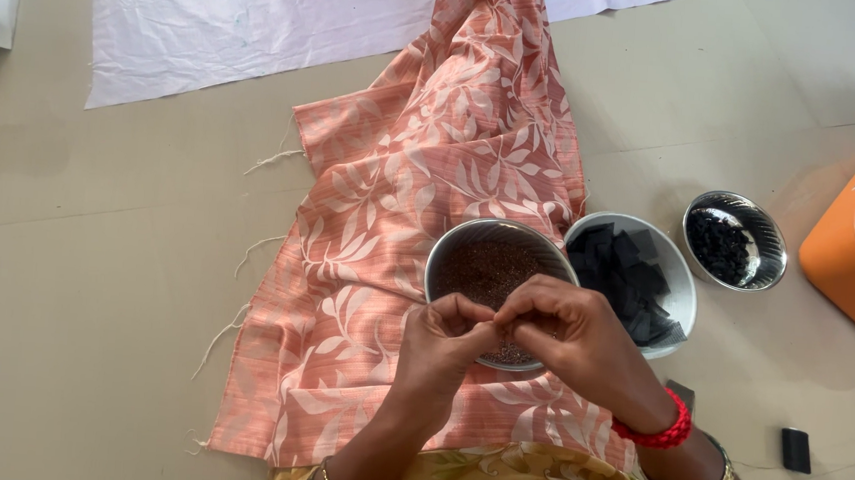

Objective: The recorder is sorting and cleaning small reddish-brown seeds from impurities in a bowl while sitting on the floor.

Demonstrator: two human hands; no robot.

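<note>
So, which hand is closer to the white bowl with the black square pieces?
The right hand. It is over the near rim of the steel bowl, right beside the white bowl. The left hand meets it fingertip to fingertip, farther from the white bowl.

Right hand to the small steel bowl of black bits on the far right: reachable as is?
Probably yes. The right hand is over the seed bowl, fingers pinched against the left hand. The small bowl sits open on the floor beyond the white bowl; nothing covers it, so the hand could pass over.
</note>
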